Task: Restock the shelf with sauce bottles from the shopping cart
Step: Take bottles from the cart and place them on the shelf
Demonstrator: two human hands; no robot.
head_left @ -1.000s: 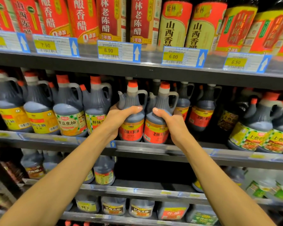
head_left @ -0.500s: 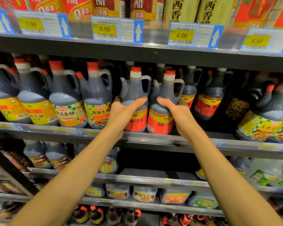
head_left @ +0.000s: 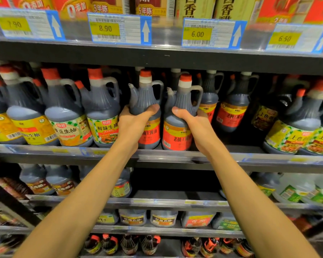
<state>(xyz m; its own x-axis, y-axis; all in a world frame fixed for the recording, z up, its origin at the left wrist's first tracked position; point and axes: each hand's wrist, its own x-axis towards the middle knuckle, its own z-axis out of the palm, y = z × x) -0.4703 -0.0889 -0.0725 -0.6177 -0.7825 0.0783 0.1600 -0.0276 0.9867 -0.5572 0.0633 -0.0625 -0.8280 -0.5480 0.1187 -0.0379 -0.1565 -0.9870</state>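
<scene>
The left hand (head_left: 132, 125) grips the shoulder of a dark sauce bottle (head_left: 147, 110) with a red label, thumb across the front and fingers curled behind; the right hand (head_left: 194, 127) grips a second, matching bottle (head_left: 177, 127) just beside it in the same way; the two bottles stand upright and close together, their bases at the front edge of the shelf (head_left: 175, 157), though contact with the shelf cannot be confirmed; each has a red cap, a side handle and a small spout. Left of the left hand stands a row of larger jugs with yellow and green labels (head_left: 103, 116); right of the right hand, further back, stand more red-labelled bottles (head_left: 233, 110); above both hands, price tags (head_left: 117, 28) line the upper shelf's edge.
</scene>
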